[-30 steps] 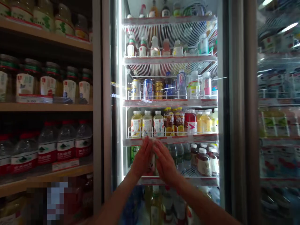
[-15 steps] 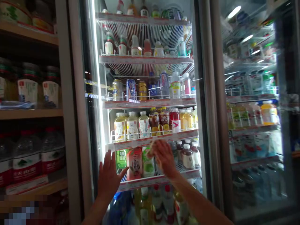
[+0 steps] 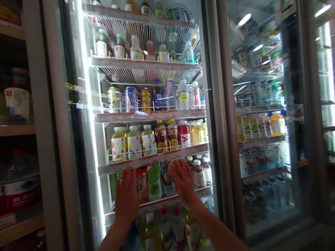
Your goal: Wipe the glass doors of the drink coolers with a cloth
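Note:
Both my hands reach into an open drinks cooler at its fourth shelf point(image 3: 159, 205). My left hand point(image 3: 128, 197) has its fingers spread upward in front of a red-labelled bottle point(image 3: 140, 179), which it partly hides. My right hand point(image 3: 181, 179) curls over a clear bottle point(image 3: 167, 183) further right; its fingertips are blurred. Between the two hands stands a green-labelled bottle point(image 3: 154, 181). White-capped dark bottles point(image 3: 198, 172) stand just right of my right hand.
The wire shelf above point(image 3: 151, 159) carries yellow, orange and red drink bottles. Higher shelves hold cans and small bottles. A closed glass cooler door point(image 3: 261, 122) is to the right. Wooden shelves point(image 3: 17, 129) with jars and water bottles stand at left.
The view has swung right, so the cooler sits further left in frame. My left hand has risen from the shelf's front edge to the red-labelled bottle. My right hand stays at the clear bottle.

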`<state>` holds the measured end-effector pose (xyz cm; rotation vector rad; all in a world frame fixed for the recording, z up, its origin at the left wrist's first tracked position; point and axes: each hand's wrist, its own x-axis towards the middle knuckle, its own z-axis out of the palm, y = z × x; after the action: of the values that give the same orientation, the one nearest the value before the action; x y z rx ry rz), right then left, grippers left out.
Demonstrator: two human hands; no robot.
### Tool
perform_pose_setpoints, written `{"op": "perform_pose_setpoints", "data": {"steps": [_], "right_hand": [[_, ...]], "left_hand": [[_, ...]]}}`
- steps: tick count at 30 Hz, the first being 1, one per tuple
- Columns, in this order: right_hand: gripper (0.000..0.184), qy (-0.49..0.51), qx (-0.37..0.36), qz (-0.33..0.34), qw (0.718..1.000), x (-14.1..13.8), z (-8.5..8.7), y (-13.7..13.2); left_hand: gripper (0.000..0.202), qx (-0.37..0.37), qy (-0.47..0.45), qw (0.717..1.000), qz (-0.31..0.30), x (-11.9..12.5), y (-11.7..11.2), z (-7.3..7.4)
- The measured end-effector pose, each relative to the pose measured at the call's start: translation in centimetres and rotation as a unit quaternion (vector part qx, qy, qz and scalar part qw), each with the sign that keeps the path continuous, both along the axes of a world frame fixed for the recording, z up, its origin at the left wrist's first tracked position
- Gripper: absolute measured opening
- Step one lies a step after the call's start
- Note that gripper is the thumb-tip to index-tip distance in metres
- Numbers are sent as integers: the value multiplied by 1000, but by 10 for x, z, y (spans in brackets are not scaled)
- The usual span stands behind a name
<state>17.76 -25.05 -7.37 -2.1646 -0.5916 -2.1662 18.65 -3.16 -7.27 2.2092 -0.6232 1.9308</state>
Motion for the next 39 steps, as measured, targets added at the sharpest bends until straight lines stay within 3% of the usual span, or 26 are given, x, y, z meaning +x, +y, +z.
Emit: {"op": "perform_pose_setpoints", "data": {"steps": [2, 4, 6, 7, 9, 12, 14, 16, 18, 20, 22, 24, 25, 29, 32, 34, 36, 37, 39], "right_hand": [[46, -18, 39, -29, 999, -4, -2, -51], [48, -40, 125, -63, 989, -8, -1, -101], [51, -54, 204, -72, 975, -10, 0, -127], [53, -56, 228, -66, 970, -10, 1, -126], [56, -42, 220, -32, 974, -7, 0, -99], [54, 2, 107, 17, 994, -2, -7, -33], [48, 28, 31, 30, 999, -2, -11, -9], [43, 28, -13, 29, 999, -4, -10, -18], [43, 9, 2, 17, 1000, -5, -2, -54], [46, -20, 92, -1, 996, -5, 13, -96], [50, -51, 197, -10, 979, -4, 30, -118], [52, -62, 239, -4, 969, -3, 43, -109], [52, -57, 227, 1, 972, -2, 45, -95], [46, 10, 27, 28, 999, -3, 34, -29], [41, 27, -60, 39, 997, -7, 30, -36], [43, 0, -3, 33, 999, -7, 38, -67], [47, -50, 105, 21, 993, -4, 54, -98], [49, -77, 156, 15, 985, -1, 62, -105], [53, -86, 189, 27, 978, 2, 74, -99]], "left_hand": [[72, -15, 7, 1000, 5, 0, -12, 1], [74, -29, 17, 999, 6, 1, -19, 0], [75, -41, 26, 999, 3, 2, -22, 0], [75, -46, 32, 998, 2, 2, -23, -1], [74, -54, 40, 998, -2, 2, -25, -1], [75, -57, 46, 997, -5, 0, -25, 0], [75, -52, 43, 998, -3, -1, -23, 0], [73, -41, 36, 999, -1, -1, -17, 0], [71, -23, 23, 999, -2, -1, -11, 3], [71, -21, 13, 1000, -1, 1, -7, 9], [71, -31, 6, 999, 1, 2, -8, 17], [73, -40, 6, 999, 2, 4, -15, 25], [73, -41, 5, 999, 0, 4, -19, 28], [74, -44, 10, 999, -5, 4, -29, 33], [73, -27, 13, 1000, -4, 4, -23, 31], [73, -16, 11, 1000, -5, 4, -17, 29], [74, -11, 11, 1000, -8, 5, -13, 29], [74, -12, 13, 1000, -9, 6, -13, 28], [74, -16, 18, 1000, -8, 7, -14, 28]]}}
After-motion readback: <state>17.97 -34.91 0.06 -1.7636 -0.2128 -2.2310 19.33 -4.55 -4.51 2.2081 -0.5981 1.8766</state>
